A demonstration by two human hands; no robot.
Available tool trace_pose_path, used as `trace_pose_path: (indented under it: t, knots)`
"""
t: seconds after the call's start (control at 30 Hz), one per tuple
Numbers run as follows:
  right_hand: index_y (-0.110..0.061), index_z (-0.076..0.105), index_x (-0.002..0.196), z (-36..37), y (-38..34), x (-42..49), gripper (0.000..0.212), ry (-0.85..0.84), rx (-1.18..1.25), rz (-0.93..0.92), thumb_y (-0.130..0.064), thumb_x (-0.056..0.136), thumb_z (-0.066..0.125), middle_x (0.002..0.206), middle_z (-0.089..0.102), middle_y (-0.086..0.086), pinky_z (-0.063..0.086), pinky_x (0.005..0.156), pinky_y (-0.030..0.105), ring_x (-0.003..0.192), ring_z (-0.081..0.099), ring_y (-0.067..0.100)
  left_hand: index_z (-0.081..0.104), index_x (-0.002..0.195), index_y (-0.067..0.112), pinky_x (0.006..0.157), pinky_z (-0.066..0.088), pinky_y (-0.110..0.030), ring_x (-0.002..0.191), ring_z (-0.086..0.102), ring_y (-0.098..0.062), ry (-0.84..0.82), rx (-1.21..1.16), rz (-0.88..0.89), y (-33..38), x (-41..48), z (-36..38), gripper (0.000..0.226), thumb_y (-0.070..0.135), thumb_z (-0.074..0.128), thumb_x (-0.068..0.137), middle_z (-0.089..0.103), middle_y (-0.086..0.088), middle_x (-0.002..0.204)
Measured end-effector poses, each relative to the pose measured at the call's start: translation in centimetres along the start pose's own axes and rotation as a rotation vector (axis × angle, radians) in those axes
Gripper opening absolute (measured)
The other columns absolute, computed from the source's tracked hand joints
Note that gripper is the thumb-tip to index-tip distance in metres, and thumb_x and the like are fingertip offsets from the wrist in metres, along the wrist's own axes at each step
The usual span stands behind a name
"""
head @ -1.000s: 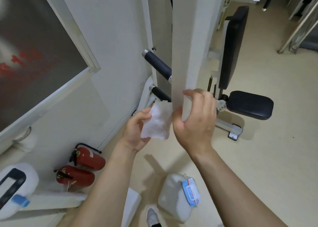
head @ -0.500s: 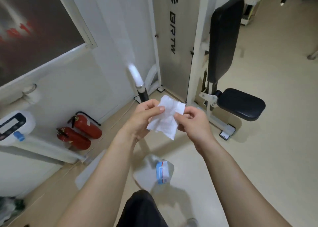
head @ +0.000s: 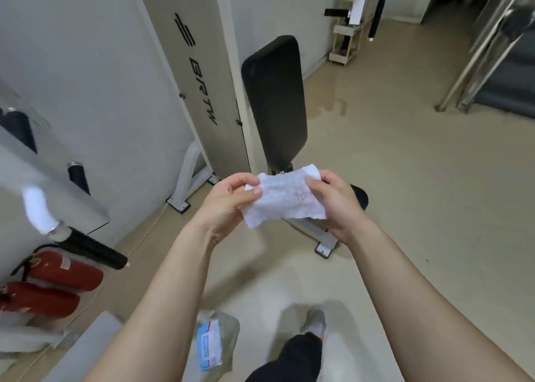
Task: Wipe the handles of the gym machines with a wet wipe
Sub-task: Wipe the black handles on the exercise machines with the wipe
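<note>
A white wet wipe point(head: 286, 200) is stretched flat in front of me, held by both hands. My left hand point(head: 228, 205) pinches its left edge and my right hand point(head: 333, 202) pinches its right edge. A black padded machine handle point(head: 92, 250) on a white arm juts out at the lower left, apart from my hands. Another black handle point(head: 78, 177) shows higher at the left. Far handles point(head: 376, 13) hang on a machine at the back.
A white weight machine point(head: 199, 71) with a black backrest point(head: 275, 100) and seat point(head: 360, 197) stands ahead. Two red fire extinguishers point(head: 58, 271) lie at the left wall. A wipes pack point(head: 210, 345) lies on the floor near my shoe point(head: 315, 322). Metal railings point(head: 486, 45) rise at right.
My hands have spread the wipe out wider between them. The view has swung right and back from the machine, so the black handle now sits at the lower left.
</note>
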State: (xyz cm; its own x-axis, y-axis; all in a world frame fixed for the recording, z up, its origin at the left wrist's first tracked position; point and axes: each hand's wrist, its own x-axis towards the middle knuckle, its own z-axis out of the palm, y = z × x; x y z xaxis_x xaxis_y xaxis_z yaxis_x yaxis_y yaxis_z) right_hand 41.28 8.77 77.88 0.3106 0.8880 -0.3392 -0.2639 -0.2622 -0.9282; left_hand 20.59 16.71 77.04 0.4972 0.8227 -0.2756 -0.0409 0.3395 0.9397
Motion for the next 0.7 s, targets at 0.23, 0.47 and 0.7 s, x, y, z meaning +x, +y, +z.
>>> trace_pose_path:
  t: [0.23,0.47,0.7]
  knots:
    - [-0.015,0.064,0.100,-11.8,-6.1,14.8,0.009,0.052,-0.076,-0.008,-0.020,0.093,0.067,0.089,0.073,0.005,0.055,0.075,0.039,0.080,0.069,0.022,0.073,0.090,0.020,0.083,0.046,-0.048,0.092,0.065,-0.034,0.085,0.069,-0.013,1.9,17.1,9.8,0.017,0.013,0.079,0.075,0.071,-0.013,0.099]
    - [-0.012,0.070,0.109,-25.3,-15.7,27.2,0.017,-0.005,-0.167,-0.006,-0.015,0.092,0.069,0.100,0.078,0.005,0.058,0.075,0.030,0.090,0.075,0.020,0.073,0.095,0.027,0.077,0.053,-0.034,0.090,0.068,-0.022,0.133,0.312,0.057,6.5,33.3,20.9,0.019,0.014,0.076,0.082,0.074,0.002,0.095]
    - [0.002,0.059,0.100,-37.4,-22.3,43.0,0.062,-0.076,-0.189,-0.020,-0.051,0.075,0.080,0.089,0.053,0.005,0.046,0.078,0.040,0.079,0.053,0.025,0.068,0.101,0.026,0.093,0.054,-0.048,0.093,0.066,-0.024,0.270,0.429,0.203,9.9,50.2,31.0,0.028,0.020,0.081,0.077,0.066,-0.008,0.096]
